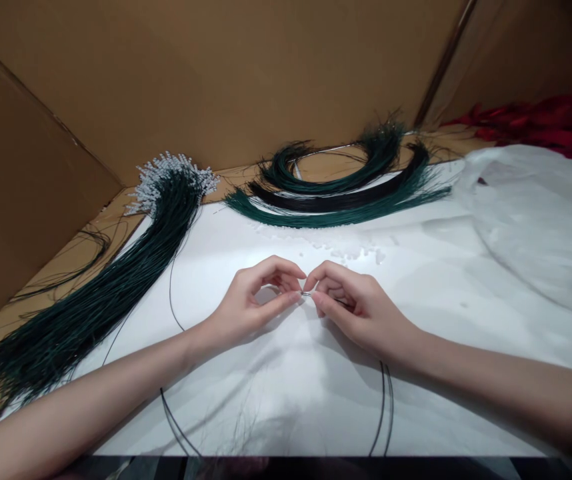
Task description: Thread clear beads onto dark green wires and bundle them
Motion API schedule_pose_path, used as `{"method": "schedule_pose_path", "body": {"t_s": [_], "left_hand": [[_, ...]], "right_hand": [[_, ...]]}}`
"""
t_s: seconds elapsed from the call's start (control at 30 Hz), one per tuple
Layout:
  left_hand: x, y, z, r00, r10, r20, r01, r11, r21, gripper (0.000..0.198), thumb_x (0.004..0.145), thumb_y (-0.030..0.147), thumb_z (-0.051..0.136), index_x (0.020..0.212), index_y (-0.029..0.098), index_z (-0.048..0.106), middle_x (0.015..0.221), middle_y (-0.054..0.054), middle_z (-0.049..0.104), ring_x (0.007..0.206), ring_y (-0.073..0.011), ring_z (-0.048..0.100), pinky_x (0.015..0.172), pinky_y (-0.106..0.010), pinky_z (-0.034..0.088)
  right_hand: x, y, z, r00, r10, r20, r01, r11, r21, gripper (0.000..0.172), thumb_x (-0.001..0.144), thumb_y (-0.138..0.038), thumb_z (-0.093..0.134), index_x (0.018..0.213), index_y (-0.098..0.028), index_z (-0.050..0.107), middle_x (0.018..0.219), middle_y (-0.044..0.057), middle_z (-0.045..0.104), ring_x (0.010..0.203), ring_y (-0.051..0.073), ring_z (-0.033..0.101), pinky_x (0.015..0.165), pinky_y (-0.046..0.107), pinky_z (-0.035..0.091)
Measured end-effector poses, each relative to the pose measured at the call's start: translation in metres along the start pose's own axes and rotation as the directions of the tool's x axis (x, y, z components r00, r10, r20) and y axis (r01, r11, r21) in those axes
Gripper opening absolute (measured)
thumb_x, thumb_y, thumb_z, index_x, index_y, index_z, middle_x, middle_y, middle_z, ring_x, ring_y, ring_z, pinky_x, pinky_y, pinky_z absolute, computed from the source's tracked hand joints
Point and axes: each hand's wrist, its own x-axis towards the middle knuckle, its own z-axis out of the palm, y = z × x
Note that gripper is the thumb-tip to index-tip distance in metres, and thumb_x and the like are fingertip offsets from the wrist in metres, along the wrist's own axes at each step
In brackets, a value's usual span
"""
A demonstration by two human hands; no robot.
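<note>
Over the middle of a white board (286, 387), my left hand (261, 290) and my right hand (353, 300) meet almost fingertip to fingertip. Both are closed in a pinch on thin dark cord (307, 293), a short doubled stretch of which shows between the fingertips. Any knot there is too small to make out. Pairs of dark strands (383, 407) come out below my right wrist and run to the board's front edge. Similar strands (172, 417) emerge under my left forearm. Part of the cord's course is hidden by my hands and arms.
A thick bundle of dark green cords (131, 267) with white beaded-looking ends (166, 177) lies at left. Several curved green and black bundles (336, 203) lie at the back. Small whitish pieces (351, 250), clear plastic sheeting (536, 213), red material (551, 120) and cardboard walls (246, 73) surround the area.
</note>
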Motion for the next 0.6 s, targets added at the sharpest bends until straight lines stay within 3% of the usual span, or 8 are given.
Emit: {"method": "schedule_pose_path", "body": {"t_s": [0.37,0.6], "left_hand": [[-0.0023,-0.0004,-0.001,1.0,-0.016,0.01,0.016,0.996,-0.091,0.021,0.088,0.021,0.065,0.108,0.019,0.06,0.097,-0.005,0.071,0.093,-0.0152,0.068,0.085,-0.027,0.052],[-0.0017,-0.0005,-0.0006,1.0,0.013,-0.013,-0.013,1.0,-0.014,0.02,0.086,0.022,0.067,0.105,0.018,0.063,0.085,-0.002,0.064,0.08,-0.0113,0.06,0.078,-0.024,0.048]], "right_hand": [[-0.0004,0.0026,-0.0018,1.0,0.001,0.0,-0.001,1.0,0.031,0.008,0.09,-0.014,0.047,0.095,-0.02,0.05,0.065,-0.003,0.054,0.058,0.012,0.048,0.056,0.025,0.035],[-0.0017,0.0005,0.0003,1.0,-0.013,0.006,0.013,1.0,0.019,0.01,0.086,-0.014,0.054,0.094,-0.019,0.049,0.06,-0.008,0.041,0.05,0.009,0.037,0.05,0.024,0.028]]}}
